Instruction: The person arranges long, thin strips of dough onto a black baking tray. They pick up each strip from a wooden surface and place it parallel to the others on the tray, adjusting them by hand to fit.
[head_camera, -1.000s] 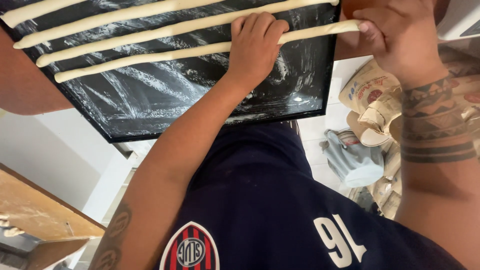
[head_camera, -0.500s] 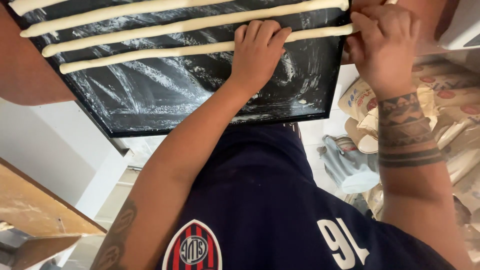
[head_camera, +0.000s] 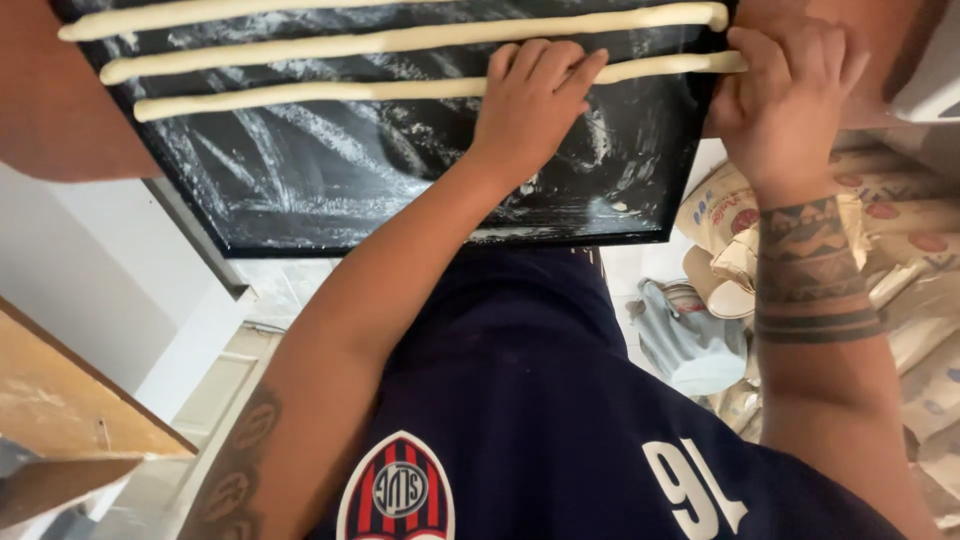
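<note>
Far left of your left hand: a pale wooden board edge (head_camera: 70, 400) at the lower corner, and a reddish-brown surface (head_camera: 60, 110) above it, beside the tray's left rim.

Black floured baking tray (head_camera: 330, 190) spans the top, tilted in view, with streaks of flour across its bare lower half. Three long dough ropes lie along it, roughly parallel and apart: the top rope (head_camera: 200, 14), the middle rope (head_camera: 400, 40), the nearest rope (head_camera: 320, 92).

Your left hand (head_camera: 530, 100) lies flat, fingers together and extended, pressing on the nearest rope about two-thirds of the way along it.

Your right hand (head_camera: 785, 100) sits at the tray's right rim, fingers curled over the nearest rope's right end; whether it pinches the dough or only rests on it, you cannot tell. A tattooed band shows on the wrist below.

Below and right of your right hand: stacked paper sacks (head_camera: 900, 230), tan with red round marks and blue print, slumped against each other. A grey-blue cloth (head_camera: 690, 340) lies just left of them, under your right forearm.
</note>
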